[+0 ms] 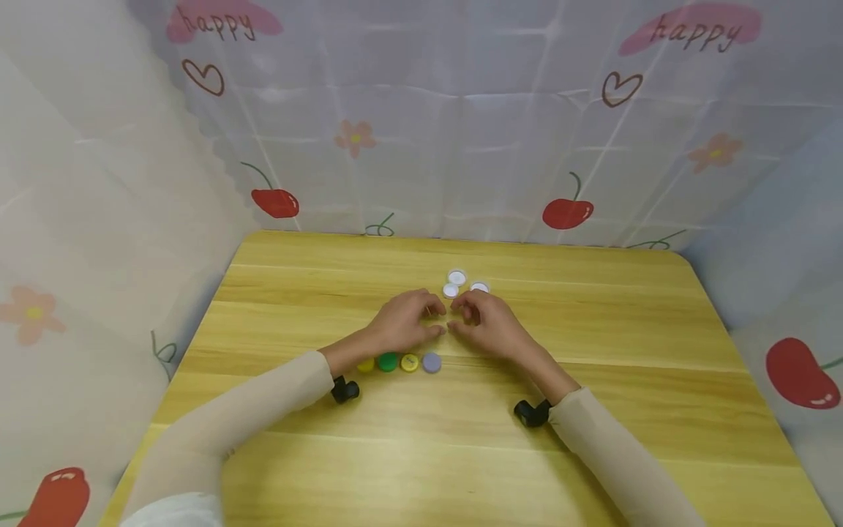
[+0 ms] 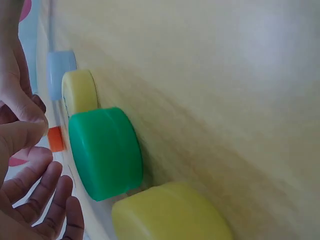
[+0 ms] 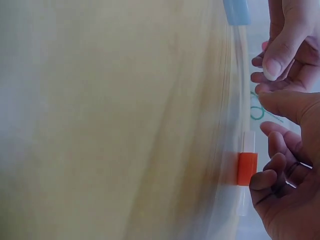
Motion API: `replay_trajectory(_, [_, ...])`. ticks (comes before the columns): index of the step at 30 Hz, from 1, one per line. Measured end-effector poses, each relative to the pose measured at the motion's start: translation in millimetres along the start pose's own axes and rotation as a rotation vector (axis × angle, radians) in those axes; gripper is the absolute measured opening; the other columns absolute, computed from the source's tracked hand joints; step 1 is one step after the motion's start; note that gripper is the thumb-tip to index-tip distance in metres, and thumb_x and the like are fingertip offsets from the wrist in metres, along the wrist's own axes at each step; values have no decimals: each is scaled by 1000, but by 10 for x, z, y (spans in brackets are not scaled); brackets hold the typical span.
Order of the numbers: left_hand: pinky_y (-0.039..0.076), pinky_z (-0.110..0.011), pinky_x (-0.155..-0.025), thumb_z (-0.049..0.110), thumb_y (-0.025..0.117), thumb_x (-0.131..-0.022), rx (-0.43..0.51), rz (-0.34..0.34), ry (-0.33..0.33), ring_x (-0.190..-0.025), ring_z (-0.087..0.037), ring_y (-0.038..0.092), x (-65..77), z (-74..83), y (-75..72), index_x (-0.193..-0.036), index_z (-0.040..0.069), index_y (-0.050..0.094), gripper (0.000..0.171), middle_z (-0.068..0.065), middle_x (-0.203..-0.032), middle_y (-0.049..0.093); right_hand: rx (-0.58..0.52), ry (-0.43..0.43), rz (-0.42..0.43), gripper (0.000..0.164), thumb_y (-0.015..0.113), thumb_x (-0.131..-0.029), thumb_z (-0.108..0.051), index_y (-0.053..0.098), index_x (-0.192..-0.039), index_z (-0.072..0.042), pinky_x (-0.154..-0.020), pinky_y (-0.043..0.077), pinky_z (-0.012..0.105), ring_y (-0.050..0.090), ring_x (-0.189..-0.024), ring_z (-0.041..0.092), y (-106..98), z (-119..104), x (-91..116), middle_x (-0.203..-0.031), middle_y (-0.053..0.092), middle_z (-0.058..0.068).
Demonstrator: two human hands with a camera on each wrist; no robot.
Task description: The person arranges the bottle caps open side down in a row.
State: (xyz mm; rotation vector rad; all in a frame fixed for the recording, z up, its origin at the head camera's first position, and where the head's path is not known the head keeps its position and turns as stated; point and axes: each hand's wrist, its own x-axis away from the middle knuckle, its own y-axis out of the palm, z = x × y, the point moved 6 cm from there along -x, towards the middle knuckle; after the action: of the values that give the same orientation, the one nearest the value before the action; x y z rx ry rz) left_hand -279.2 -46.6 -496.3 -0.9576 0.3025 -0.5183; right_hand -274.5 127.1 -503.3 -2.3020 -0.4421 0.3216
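Note:
My left hand [image 1: 407,322] and right hand [image 1: 489,322] hover over the middle of the table, fingertips facing each other across a narrow gap. Both have thumb and fingers apart, loosely bent, with nothing showing between them. Close below the left hand runs a row of round plastic caps: a yellow cap [image 2: 170,215] partly behind the wrist, a green cap [image 1: 387,362], a second yellow cap [image 1: 410,363] with a mark on top, and a lavender cap [image 1: 431,362]. An orange cap [image 3: 247,169] shows in both wrist views beyond the fingers; the hands hide it in the head view.
Just past the fingertips lie white round pieces with clear rims: one at the back [image 1: 456,277], a smaller one [image 1: 451,290] and one partly behind the right hand [image 1: 480,287]. The wooden table [image 1: 593,307] ends at a printed curtain [image 1: 435,168].

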Motion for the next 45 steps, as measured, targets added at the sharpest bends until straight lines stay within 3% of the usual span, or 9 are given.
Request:
replay_trajectory(13, [58,-40,-97,31,84,-95,11,53,-94,-110,-20,69,-228,-216,-116,-127,15,73,38,-2,-116,72,43,96,99,33,82,-95,-27,72,-122,-10,-79,45,37,54,-81,22,-85,138,-163,-89,59,5])
replay_trajectory(24, [57,-40,-100,30,82,-96,-48,26,-75,-113,-23,69,-465,-260,-143,-127,11,77,37,-6,-118,72,79,125,95,33,83,-94,-27,74,-119,-7,-75,43,35,52,-76,21,-141,189,-256,-84,59,5])
replay_trajectory(34, [58,-41,-100,31,82,-97,-74,-21,-93,-113,-21,69,-581,-279,-146,-128,14,77,36,-4,-118,73,137,136,96,31,83,-94,-30,75,-115,-8,-73,41,35,51,-73,21,-121,226,-358,-80,58,4])
replay_trajectory(45, [57,-39,-92,29,81,-98,-116,-43,-60,-103,-18,66,-665,-248,-116,-125,18,79,29,0,-110,72,149,139,88,32,84,-93,-29,75,-114,-7,-72,41,35,53,-74,21,-66,249,-421,-79,58,4])
